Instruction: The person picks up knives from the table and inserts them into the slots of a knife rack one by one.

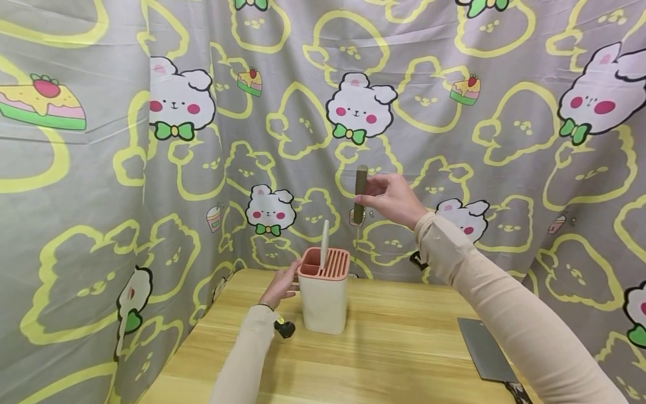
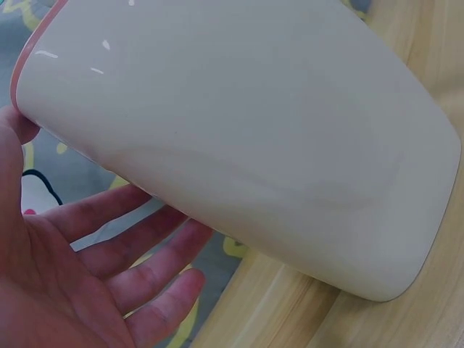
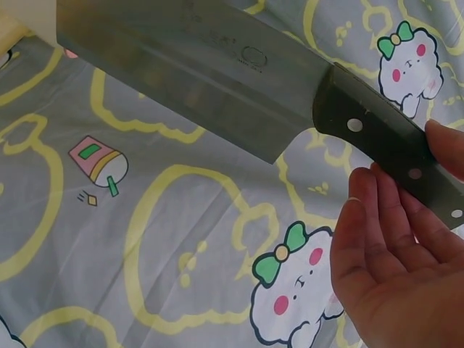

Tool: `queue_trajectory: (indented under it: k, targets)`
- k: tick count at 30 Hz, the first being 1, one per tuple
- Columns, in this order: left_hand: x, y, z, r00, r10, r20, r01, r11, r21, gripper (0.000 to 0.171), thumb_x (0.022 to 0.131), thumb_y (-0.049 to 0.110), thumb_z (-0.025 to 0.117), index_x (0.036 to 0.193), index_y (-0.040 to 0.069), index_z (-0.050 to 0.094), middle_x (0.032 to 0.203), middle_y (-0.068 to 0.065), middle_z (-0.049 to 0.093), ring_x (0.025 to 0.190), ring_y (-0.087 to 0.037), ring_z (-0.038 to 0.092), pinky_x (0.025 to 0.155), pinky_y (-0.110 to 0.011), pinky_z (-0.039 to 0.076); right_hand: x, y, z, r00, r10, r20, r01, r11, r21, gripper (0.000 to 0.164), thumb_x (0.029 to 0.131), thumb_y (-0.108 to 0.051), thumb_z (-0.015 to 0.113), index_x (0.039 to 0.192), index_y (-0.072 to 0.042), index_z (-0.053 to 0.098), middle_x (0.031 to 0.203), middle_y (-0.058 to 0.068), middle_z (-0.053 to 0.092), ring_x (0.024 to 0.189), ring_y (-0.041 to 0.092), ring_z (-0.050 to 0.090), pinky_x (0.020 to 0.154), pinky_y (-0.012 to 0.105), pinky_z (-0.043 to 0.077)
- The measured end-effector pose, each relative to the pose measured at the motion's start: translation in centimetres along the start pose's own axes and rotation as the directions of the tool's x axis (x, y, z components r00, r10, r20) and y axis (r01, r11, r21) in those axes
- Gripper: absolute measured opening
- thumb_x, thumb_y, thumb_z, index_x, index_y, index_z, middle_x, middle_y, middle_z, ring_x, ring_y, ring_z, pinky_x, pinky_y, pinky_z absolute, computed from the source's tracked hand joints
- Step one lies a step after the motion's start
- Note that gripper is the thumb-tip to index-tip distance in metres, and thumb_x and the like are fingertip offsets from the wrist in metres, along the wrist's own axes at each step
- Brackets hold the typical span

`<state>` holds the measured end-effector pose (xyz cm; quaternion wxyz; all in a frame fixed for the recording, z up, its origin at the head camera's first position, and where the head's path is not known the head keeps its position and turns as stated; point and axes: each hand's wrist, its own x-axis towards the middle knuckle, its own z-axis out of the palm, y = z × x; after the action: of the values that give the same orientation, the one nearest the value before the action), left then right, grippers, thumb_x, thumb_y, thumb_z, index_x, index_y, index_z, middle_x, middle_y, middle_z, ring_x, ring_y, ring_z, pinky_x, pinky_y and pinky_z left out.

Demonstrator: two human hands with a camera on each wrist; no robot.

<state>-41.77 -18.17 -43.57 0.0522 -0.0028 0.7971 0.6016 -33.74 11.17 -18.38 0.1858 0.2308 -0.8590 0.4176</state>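
A cream knife holder (image 1: 324, 306) with a pink slotted top stands upright on the table. A pale handle (image 1: 325, 238) sticks up out of it. My left hand (image 1: 280, 285) touches the holder's left side; in the left wrist view its fingers (image 2: 156, 250) lie fairly straight along the wall, the thumb near the pink rim. Above and right of the holder, my right hand (image 1: 393, 197) pinches a kitchen knife by its dark handle (image 3: 388, 138), thumb against fingers. Its broad blade (image 3: 196, 65) points down in the head view, apart from the holder.
A cleaver (image 1: 485, 350) lies on the wooden table (image 1: 398, 336) at the right, its dark patterned handle toward the near edge, beside my right forearm. Grey patterned cloth (image 1: 303, 168) hangs behind the table and at both sides.
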Motion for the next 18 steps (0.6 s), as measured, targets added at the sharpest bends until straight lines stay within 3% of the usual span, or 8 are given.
queue_trajectory:
  k: [8,18]
  targets:
    - [0.1,0.0,0.1,1.000,0.007,-0.006,-0.007,1.000,0.002,0.086,0.088,0.077,0.042,0.132,0.006,0.060,0.126,-0.018,0.066,0.108,-0.030,0.069,0.101,-0.056,0.049,0.5,0.0,0.6,1.000,0.005,0.007,-0.005,0.999,0.033,0.029,0.087,-0.018,0.075,0.112,-0.005,0.071,0.102,0.015,0.074,0.092,0.025,0.070,0.080,0.029,0.052]
    - [0.0,0.0,0.1,1.000,0.001,-0.009,-0.001,1.000,0.010,0.088,0.087,0.078,0.043,0.133,0.005,0.060,0.126,-0.018,0.066,0.109,-0.031,0.069,0.101,-0.056,0.049,0.7,-0.4,1.6,0.999,-0.047,-0.002,0.047,0.999,0.024,0.025,0.088,-0.018,0.074,0.111,-0.008,0.072,0.100,0.013,0.074,0.095,0.026,0.070,0.081,0.033,0.052]
